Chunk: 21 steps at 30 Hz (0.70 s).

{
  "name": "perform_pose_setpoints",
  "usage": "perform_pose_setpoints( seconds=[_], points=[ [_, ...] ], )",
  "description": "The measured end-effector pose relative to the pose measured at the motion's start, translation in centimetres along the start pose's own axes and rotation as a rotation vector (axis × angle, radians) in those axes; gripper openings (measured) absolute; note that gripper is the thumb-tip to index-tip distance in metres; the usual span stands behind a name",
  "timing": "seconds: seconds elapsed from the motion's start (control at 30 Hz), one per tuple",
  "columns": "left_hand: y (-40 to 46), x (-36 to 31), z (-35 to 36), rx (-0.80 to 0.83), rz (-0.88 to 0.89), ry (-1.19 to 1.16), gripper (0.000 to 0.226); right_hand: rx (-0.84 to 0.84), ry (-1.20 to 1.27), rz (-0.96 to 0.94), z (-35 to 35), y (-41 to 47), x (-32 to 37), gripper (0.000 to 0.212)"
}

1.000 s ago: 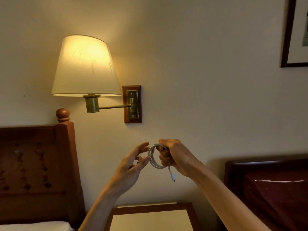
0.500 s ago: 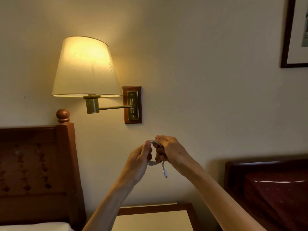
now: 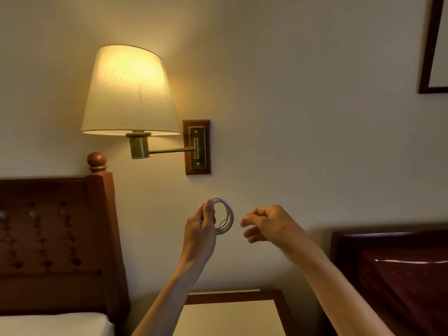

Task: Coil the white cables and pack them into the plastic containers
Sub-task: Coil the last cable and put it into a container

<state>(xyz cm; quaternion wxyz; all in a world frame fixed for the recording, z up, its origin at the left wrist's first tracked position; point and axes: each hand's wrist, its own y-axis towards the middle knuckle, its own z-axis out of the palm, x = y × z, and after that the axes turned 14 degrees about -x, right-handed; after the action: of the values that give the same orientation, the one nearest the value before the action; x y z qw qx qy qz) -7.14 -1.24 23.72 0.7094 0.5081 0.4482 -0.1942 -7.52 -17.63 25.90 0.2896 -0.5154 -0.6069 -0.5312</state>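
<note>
Hands are raised side by side at lower centre of the frame, in front of the pale wall. Left hand grips the white cable, thumb and fingers pinched on the left edge of the coil so that the loops hang free to the right of the fist; that pinch looks meant to keep the turns stacked together so they cannot spring apart. Right hand sits just beside the coil, apart from it, fingers loosely curled and holding nothing, slightly blurred.

Thin, smooth and round in section, the cable lies in several nearly even rings, one end tucked down through the middle; it appears springy and likely to loosen if the grip eases. Coiling seems finished for this cable, and packing is the step left. No plastic container shows anywhere in view.

Below the hands, at bottom centre, is the counter, a cream top in a dark wooden frame. A lit wall lamp with a cream fabric shade and brass arm glows at upper left, above a carved wooden headboard. A glossy dark wooden piece fills the lower right.
</note>
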Motion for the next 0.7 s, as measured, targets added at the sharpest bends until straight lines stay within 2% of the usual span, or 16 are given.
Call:
perform_pose_setpoints(
  seconds=[0.07,0.13,0.2,0.23,0.33,0.37,0.47,0.6,0.7],
  points=[
    [-0.2,0.1,0.1,0.007,-0.054,-0.040,0.042,-0.117,-0.104,-0.071,0.4,0.3,-0.5,0.021],
    [-0.4,0.1,0.2,0.005,-0.086,-0.055,0.042,-0.067,-0.172,-0.116,1.3,0.5,-1.4,0.038],
    [-0.3,0.1,0.2,0.017,-0.102,-0.068,0.042,-0.011,-0.192,-0.144,2.2,0.6,-2.1,0.047],
    [-0.3,0.0,0.2,0.025,-0.106,-0.079,0.041,-0.009,-0.187,-0.169,2.5,0.7,-2.5,0.045],
    [0.0,0.1,-0.1,0.024,-0.103,-0.083,0.041,-0.003,-0.127,-0.195,2.9,0.7,-3.0,0.017],
    [0.2,0.3,-0.2,0.017,-0.101,-0.079,0.041,0.000,-0.095,-0.175,2.8,0.7,-3.1,0.013],
    [0.4,0.6,-0.6,0.012,-0.128,-0.096,0.039,0.037,0.022,-0.053,2.0,0.7,-3.1,0.011],
    [0.1,0.5,-0.2,0.037,-0.135,-0.090,0.040,0.031,-0.036,-0.115,2.4,0.8,-3.1,0.039],
    [-0.1,0.6,-0.1,0.038,-0.136,-0.082,0.041,0.077,0.031,-0.112,2.9,0.5,-2.9,0.019]
  ],
)
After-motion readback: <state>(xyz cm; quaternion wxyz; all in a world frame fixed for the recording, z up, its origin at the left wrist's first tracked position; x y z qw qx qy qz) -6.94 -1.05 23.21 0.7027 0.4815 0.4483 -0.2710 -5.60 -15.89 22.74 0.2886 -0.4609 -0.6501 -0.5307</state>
